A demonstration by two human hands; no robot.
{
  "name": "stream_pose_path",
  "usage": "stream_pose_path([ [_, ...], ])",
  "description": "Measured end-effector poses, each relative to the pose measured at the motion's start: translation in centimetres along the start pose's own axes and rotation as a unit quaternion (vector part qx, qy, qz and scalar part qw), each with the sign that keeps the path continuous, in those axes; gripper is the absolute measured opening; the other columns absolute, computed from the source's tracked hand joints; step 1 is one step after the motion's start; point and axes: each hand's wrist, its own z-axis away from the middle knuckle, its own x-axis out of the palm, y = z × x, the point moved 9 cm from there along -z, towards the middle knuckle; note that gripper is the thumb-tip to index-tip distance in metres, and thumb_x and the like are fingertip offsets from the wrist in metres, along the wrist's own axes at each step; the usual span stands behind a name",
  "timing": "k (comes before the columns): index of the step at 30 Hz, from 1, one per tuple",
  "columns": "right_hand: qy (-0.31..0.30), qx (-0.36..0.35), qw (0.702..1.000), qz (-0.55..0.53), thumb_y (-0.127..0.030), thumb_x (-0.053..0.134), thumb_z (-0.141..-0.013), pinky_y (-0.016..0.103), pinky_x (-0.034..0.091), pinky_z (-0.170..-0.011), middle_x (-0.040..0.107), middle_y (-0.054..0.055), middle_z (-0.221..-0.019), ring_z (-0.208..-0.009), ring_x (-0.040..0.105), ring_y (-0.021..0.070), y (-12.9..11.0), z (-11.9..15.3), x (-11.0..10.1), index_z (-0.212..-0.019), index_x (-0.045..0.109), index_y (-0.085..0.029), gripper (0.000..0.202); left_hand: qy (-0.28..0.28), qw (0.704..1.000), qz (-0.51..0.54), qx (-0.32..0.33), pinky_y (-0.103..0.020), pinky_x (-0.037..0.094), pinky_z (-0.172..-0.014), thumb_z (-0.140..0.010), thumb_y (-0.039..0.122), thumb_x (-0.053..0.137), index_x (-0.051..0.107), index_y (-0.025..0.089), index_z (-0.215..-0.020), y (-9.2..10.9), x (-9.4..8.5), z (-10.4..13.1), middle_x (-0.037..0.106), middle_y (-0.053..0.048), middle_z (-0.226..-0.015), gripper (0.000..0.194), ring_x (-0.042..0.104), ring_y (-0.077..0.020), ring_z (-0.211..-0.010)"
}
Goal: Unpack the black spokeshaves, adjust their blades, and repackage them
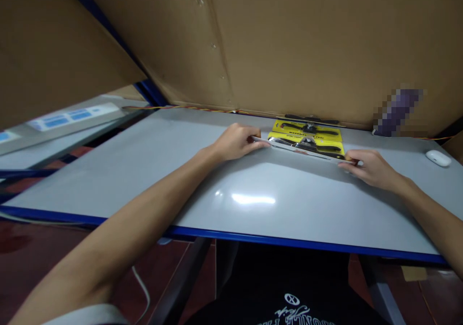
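My left hand [238,142] pinches the left end of a flat packaging card [306,151], and my right hand [369,167] grips its right end. The card is tilted and seen nearly edge-on, so most of its face is hidden. Directly behind it shows a yellow-carded spokeshave [309,144] with black handles; whether this is a separate pack cannot be told. Farther back, another yellow spokeshave pack [307,129] lies on the grey table [144,170], its print partly readable as a woodworking tool. Fingers of both hands are closed on the card's ends.
A brown board wall [289,40] rises behind the table, with red and yellow wires [202,108] along its foot. A white earbud-type case [438,158] sits at the right. Near it leans a pixelated purple object [398,113]. A white power strip [75,115] lies at left.
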Motion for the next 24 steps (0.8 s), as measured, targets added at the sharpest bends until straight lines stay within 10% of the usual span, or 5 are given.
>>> stream_pose_path([
  [18, -0.062, -0.063, 0.996, 0.006, -0.042, 0.049, -0.102, 0.033, 0.035, -0.065, 0.052, 0.002, -0.075, -0.065, 0.045, 0.0171, -1.5, 0.3, 0.5, -0.068, 0.038, -0.024, 0.040, -0.007, 0.995, -0.064, 0.071, -0.026, 0.036, -0.062, -0.098, 0.073, 0.049, 0.071, 0.018, -0.082, 0.5, 0.4, 0.3, 0.071, -0.007, -0.075, 0.062, 0.062, -0.0181, -0.066],
  [24, -0.076, 0.068, 0.981, -0.164, -0.050, 0.066, -0.094, 0.033, 0.042, -0.065, 0.064, 0.000, -0.070, -0.067, 0.058, 0.0194, 0.3, 0.6, 1.0, -0.085, 0.052, -0.025, 0.030, 0.009, 1.000, -0.017, 0.022, -0.024, 0.034, -0.060, -0.091, 0.070, 0.061, 0.057, 0.018, -0.066, -0.4, -0.6, 0.3, 0.063, -0.003, -0.062, 0.058, 0.051, -0.0139, -0.058],
])
